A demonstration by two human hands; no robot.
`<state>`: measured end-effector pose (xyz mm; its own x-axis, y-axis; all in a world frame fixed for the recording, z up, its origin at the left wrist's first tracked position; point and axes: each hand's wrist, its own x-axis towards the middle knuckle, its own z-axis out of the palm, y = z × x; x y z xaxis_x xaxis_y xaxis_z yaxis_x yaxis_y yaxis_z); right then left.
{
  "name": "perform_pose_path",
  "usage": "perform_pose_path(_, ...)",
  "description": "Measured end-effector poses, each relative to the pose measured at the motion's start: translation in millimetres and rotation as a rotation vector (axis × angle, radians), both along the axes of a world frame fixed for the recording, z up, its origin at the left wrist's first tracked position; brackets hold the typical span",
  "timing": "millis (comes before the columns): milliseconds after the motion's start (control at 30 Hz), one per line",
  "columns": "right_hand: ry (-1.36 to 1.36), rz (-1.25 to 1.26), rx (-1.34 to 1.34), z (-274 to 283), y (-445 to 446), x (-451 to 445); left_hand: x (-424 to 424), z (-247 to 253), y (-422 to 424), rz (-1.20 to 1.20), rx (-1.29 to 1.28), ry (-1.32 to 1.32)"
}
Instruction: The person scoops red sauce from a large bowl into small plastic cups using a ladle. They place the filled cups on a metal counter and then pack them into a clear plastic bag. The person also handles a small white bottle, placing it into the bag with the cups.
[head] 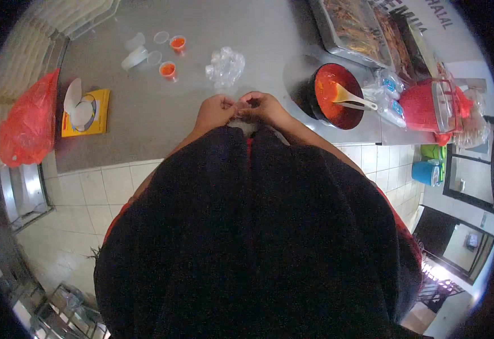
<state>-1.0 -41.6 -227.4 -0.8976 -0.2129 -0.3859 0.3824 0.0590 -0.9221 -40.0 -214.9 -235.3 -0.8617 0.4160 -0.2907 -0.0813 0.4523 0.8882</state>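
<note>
My left hand (216, 112) and my right hand (268, 111) meet close to my body over the grey metal table (145, 118). Their fingertips pinch a small piece of clear plastic (241, 107); its exact shape is too hidden to tell. Just beyond them lies a crumpled clear plastic bag (226, 67). To its left are two small clear cups of orange-red sauce, one farther (178, 44) and one nearer (168, 71), with round clear lids (154, 58) beside them. Right of my hands is a dark bowl (352, 76) of red sauce, a pale rice paddle (355, 99) resting in it.
White stacked cups (135, 58) lie on their side at far left. A white lidded container (80, 113) sits on a yellow box (102, 112), near a red plastic bag (30, 123). Plastic-wrapped packs (393, 99), a pink-red container (418, 106) and a metal-framed case (336, 40) occupy the right.
</note>
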Motion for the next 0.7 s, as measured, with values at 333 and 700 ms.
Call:
perform_pose_path(333,0.320,0.119,0.236,-21.2,1.9,-6.1,-5.0,-6.1,-6.3,-0.060,-0.076,0.203)
perform_pose_path(700,0.246,-0.043,0.265,-14.9,-14.0,-8.5,-16.1,-11.3,0.1,-0.071,-0.120,0.172)
